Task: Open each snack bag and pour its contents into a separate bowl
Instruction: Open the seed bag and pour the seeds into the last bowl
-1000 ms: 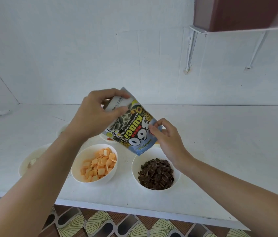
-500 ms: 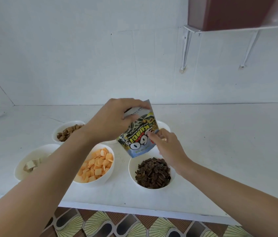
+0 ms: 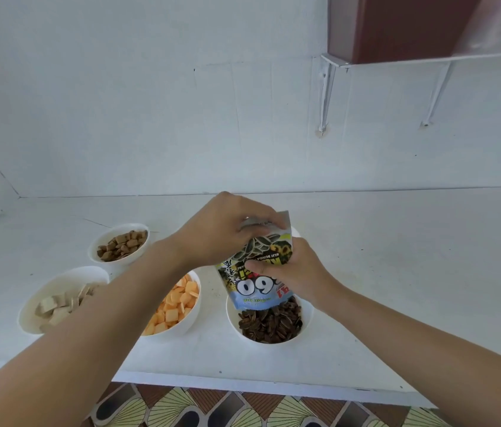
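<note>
— Head view first: where is the bag?

— Bag of sunflower seeds [image 3: 258,269] is upside down, its long axis almost vertical and leaning a little. The open mouth points down, directly above the bowl of dark seeds [image 3: 269,322], at the bowl's far rim.

— And the hands?

— Left hand [image 3: 224,229] is closed on the upper end of the bag, which is its bottom seal, with fingers curled over the edge. Right hand [image 3: 292,272] pinches the bag at the middle from the right side; the thumb presses on the print. Both hands hold the bag, no finger is spread.

— Which hand is nearer to the mouth?

— The right one. I judge that squeezing downward falls to it, while the left lifts the top.

— Other bowls?

— Orange cracker bowl [image 3: 178,303] stands just left of the seed bowl. Pale cube bowl [image 3: 55,298] and brown piece bowl [image 3: 120,241] are further left, all filled. Whether seeds remain in the bag, I cannot tell.
</note>
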The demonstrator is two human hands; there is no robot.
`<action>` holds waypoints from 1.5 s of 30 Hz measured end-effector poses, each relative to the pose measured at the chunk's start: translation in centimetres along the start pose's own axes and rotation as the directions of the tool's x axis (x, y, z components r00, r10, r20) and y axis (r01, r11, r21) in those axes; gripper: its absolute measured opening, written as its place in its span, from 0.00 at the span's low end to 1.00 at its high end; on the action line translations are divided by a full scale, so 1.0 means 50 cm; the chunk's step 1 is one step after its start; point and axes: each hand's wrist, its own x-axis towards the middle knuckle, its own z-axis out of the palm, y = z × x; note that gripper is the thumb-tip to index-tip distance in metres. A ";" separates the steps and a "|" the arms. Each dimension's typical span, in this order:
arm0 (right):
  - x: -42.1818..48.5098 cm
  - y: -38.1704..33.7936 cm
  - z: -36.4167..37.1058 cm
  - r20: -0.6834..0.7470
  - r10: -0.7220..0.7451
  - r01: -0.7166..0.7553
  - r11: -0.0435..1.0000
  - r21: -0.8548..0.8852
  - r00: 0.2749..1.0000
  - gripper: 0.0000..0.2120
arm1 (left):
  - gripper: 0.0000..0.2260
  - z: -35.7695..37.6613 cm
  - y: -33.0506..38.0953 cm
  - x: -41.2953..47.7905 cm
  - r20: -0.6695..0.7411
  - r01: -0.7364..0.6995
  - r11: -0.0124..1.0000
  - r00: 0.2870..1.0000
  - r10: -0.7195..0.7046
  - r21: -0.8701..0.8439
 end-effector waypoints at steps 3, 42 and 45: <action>0.010 -0.006 -0.009 -0.027 -0.015 0.016 1.000 0.018 1.000 0.13 | 0.09 -0.008 0.007 0.006 -0.066 -0.098 0.994 0.993 0.101 0.052; 0.069 0.032 -0.024 0.096 0.071 -0.061 0.993 -0.105 0.993 0.13 | 0.06 -0.017 -0.052 -0.031 -0.320 0.051 0.986 0.947 0.002 0.158; 0.062 0.050 -0.019 0.149 0.122 -0.094 0.979 -0.179 0.981 0.16 | 0.06 -0.003 -0.056 -0.044 -0.211 0.050 0.993 0.977 -0.026 0.108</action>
